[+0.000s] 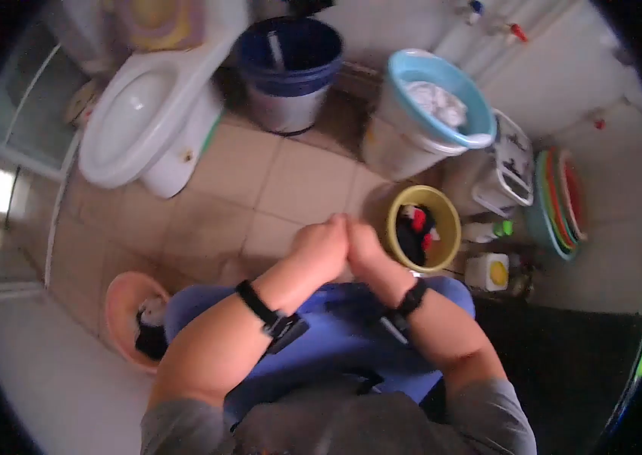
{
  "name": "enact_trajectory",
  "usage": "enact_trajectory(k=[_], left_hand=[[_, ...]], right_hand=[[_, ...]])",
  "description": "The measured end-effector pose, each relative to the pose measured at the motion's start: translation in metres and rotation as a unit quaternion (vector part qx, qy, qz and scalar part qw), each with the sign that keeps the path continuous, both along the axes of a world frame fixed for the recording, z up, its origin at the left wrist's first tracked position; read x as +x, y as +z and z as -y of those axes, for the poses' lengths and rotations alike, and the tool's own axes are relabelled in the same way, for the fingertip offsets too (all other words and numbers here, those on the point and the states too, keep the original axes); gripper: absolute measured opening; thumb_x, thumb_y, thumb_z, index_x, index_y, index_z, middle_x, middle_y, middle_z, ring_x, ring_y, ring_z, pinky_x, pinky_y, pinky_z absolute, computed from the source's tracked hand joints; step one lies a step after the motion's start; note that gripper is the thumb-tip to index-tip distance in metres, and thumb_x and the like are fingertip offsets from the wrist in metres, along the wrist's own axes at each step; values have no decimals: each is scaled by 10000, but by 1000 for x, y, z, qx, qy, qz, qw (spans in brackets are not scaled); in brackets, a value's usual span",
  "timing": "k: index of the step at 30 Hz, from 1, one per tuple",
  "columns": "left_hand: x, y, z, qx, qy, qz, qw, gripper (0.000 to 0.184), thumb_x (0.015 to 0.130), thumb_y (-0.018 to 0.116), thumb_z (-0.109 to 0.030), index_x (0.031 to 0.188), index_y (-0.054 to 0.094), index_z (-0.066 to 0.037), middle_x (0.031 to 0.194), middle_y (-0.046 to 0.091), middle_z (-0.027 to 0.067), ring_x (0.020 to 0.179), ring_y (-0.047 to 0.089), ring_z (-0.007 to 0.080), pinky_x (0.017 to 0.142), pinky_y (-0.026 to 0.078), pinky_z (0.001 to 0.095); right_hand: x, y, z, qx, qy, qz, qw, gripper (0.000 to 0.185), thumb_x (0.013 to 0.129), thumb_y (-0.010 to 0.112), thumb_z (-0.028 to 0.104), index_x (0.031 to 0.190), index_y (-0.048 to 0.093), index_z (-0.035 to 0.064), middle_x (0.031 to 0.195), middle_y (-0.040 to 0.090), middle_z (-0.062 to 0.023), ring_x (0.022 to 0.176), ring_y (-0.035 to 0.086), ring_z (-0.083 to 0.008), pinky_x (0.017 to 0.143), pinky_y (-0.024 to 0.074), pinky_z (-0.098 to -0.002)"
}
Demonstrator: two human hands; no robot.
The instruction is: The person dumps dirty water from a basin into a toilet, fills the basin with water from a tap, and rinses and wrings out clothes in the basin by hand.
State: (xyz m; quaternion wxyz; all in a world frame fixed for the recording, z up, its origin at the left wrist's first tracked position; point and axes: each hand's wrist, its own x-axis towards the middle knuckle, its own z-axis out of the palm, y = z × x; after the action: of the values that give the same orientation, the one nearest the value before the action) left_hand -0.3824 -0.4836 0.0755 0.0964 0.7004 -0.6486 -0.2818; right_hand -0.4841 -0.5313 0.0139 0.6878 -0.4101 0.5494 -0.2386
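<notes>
My left hand (321, 250) and my right hand (365, 246) meet over my lap, pressed together at the knuckles. Both look closed, the fingers curled down and mostly out of sight, so whatever lies between them, if anything, is hidden. Just right of my right hand stands a yellow basin (457, 227) with black, red and white clothes (418, 227) in it. A pink basin (114, 303) with dark and pale cloth (150, 334) is on the floor beyond my left knee. Black straps with small devices are on both wrists.
A toilet (173, 163) stands at the far left. Behind are a dark blue bucket (290, 83) and a light blue basin (480, 106) holding white cloth, set on a white bucket. Stacked basins (552, 197), a green-capped bottle (480, 231) and a yellow-marked white container (480, 273) line the right wall.
</notes>
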Motion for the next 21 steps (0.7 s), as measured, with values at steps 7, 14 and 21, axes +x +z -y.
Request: enact_trajectory(k=[7,14,21], left_hand=[[-2,20,0,44,-7,29,999,400,769,617,-172,1062,445,38,850,650,235,821,642,383,730,512,467],[-9,18,-2,35,-8,27,999,404,757,624,-178,1046,450,44,862,640,255,836,627,406,745,500,485],[-10,12,-14,-15,-40,24,999,381,786,602,-179,1072,458,29,849,644,240,835,628,404,742,506,488]], right_hand=[[2,13,1,22,36,-13,999,321,931,378,232,933,602,3,844,618,-120,729,549,-189,649,464,-367],[-7,-4,1,-25,62,9,998,317,929,365,213,946,586,-14,854,629,-154,738,580,-239,682,471,-399],[-12,1,-2,-118,208,-143,960,317,923,364,226,933,558,-25,937,614,-285,892,631,-371,751,504,-447]])
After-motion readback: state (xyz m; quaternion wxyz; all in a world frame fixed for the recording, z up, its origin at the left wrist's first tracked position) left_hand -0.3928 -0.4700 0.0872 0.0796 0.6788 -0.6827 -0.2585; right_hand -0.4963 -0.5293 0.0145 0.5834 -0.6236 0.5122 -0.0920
